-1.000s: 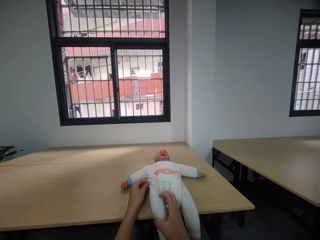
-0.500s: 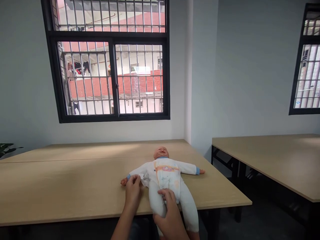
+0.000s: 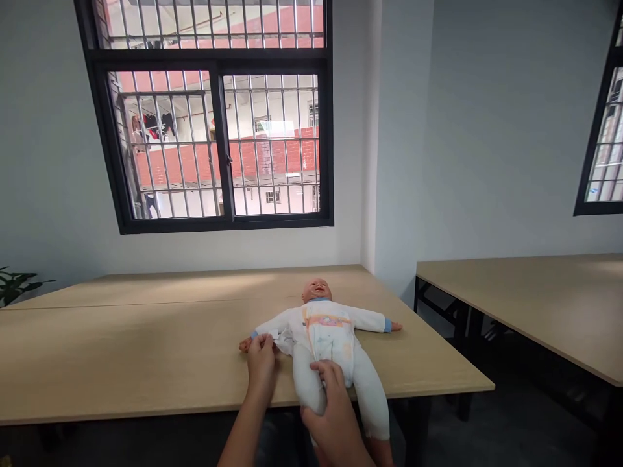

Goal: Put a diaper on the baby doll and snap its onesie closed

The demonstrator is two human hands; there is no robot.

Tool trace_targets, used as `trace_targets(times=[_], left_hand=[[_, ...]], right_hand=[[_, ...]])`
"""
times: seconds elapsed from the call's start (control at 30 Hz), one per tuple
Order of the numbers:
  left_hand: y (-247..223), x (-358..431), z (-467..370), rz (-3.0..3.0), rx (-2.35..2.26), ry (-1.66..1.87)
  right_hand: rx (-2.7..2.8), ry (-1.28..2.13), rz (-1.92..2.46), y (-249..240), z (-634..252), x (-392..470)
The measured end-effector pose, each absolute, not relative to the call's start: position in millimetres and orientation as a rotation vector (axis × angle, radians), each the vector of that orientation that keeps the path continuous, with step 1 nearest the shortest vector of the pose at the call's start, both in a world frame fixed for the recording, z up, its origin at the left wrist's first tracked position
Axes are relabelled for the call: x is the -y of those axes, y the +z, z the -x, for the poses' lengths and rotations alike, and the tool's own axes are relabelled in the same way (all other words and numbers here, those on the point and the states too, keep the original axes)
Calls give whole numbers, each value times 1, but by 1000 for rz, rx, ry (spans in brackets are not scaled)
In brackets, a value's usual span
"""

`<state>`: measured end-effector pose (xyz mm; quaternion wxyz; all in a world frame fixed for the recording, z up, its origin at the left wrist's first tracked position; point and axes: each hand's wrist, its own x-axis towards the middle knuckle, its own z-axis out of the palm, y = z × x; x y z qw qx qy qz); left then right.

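A baby doll (image 3: 329, 331) lies on its back, its arms spread, dressed in a white top with a printed front and blue cuffs, and white leggings. Its lower legs hang past the table's near edge. My left hand (image 3: 261, 360) is closed in a pinch on a loose white cloth flap (image 3: 283, 338) at the doll's side, just by the doll's hand. Around the doll's thigh (image 3: 307, 383) my right hand (image 3: 333, 405) is closed, with the fingertips near the crotch; part of that leg is hidden behind it.
The wooden table (image 3: 146, 357) has its right corner close to the doll. A second table (image 3: 530, 298) stands to the right across a gap. Behind is a wall with a barred window (image 3: 219, 143). Plant leaves (image 3: 19, 284) show at the left edge.
The view has shifted slightly, so the scene sits a little higher and to the right. Both hands keep their hold in nearly the same places on the doll.
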<state>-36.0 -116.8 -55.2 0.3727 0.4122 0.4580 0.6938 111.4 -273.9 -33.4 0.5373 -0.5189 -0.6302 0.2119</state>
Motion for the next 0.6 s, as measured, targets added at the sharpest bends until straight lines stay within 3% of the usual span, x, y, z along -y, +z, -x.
trace_targets(times=[0.6], left_hand=[[-49,132,32,-1197,-987,1557]], right_hand=[[1488,595,1150,-31,-123,273]])
